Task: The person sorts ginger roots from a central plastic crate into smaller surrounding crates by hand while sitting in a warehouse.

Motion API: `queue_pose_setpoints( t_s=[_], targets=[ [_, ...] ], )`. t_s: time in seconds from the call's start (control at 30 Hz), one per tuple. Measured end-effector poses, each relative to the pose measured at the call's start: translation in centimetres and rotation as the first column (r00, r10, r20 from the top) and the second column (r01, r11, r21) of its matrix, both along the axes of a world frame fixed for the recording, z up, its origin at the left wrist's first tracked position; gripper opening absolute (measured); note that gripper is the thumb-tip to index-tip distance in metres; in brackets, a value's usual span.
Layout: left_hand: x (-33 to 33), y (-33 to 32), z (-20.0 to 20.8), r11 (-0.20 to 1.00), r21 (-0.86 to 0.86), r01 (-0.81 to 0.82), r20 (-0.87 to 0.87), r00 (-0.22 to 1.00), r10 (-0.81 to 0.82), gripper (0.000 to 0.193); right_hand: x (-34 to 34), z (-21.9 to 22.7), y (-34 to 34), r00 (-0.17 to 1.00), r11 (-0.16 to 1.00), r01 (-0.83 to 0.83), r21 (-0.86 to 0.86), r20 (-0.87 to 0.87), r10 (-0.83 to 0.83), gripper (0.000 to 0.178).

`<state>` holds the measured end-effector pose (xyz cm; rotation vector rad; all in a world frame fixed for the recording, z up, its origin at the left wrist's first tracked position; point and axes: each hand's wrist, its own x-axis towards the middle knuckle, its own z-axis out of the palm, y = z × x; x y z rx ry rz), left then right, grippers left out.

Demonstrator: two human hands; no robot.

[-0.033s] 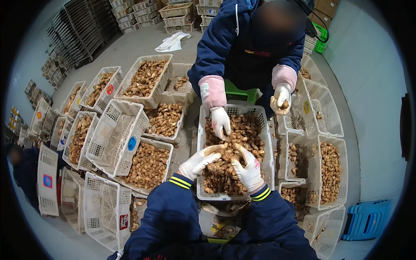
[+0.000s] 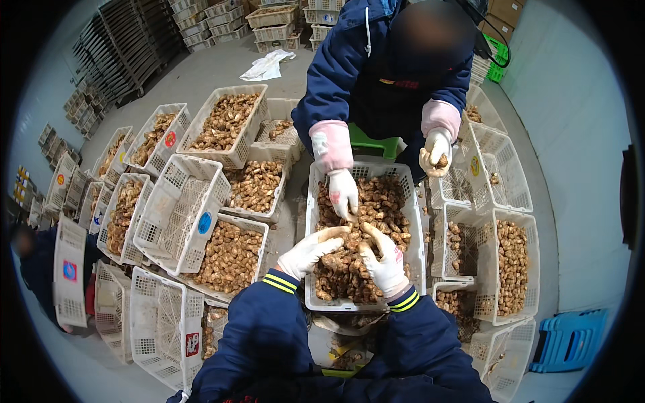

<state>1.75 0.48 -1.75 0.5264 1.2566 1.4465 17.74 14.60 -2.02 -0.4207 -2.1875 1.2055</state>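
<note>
A white perforated crate [image 2: 418, 269] in front of me holds a heap of brown, knobby tuber-like pieces [image 2: 346, 275]; their exact kind is hard to tell. My left hand [image 2: 310, 251], in a white glove, reaches over the heap from the left, thumb and forefinger stretched apart. From the right my gloved right hand [image 2: 384, 263] touches the pieces, its thumb and forefinger apart around the heap's middle. Opposite me, a co-worker's gloved hand [image 2: 343, 193] reaches down into the same crate. The co-worker's other hand [image 2: 436, 154] holds one brown piece [image 2: 441, 161] beyond the crate's right far corner.
Filled crates [image 2: 227, 258] and an unfilled crate [image 2: 181, 208] crowd the left side. More crates [image 2: 514, 269] line the right, near stacked blue stools [image 2: 570, 341]. A green stool [image 2: 369, 142] stands by the co-worker. At far left another person [image 2: 40, 262] handles a crate [image 2: 70, 269].
The co-worker's hand over the crate has shifted slightly. At far left, the crate by the other person has moved a little. My hands stay in place.
</note>
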Motion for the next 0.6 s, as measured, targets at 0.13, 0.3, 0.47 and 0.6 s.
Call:
queue_pose_setpoints(
  t_s=[0.13,0.3,0.47,0.6],
  targets=[
    [0.2,-0.4,-0.7,0.997,-0.043,0.06,0.035,0.998,-0.058,0.047,0.0,0.7,-0.4,0.997,0.998,0.016,0.054,-0.073,-0.012,0.035],
    [0.9,0.2,-0.1,0.996,-0.022,0.085,0.084,0.993,-0.083,0.047,0.0,0.8,-0.6,0.986,0.974,0.029,-0.223,-0.153,-0.065,0.032],
    [0.5,-0.4,-0.8,1.0,-0.013,-0.011,0.172,0.985,0.013,0.044,-0.1,1.4,0.1,0.993,0.915,0.096,-0.391,-0.022,-0.113,0.035],
    [0.6,-0.2,-0.4,0.999,0.001,-0.041,0.132,0.99,0.041,0.044,-0.3,0.6,0.4,0.996,0.949,0.033,-0.312,-0.072,-0.058,0.036]
  ],
)
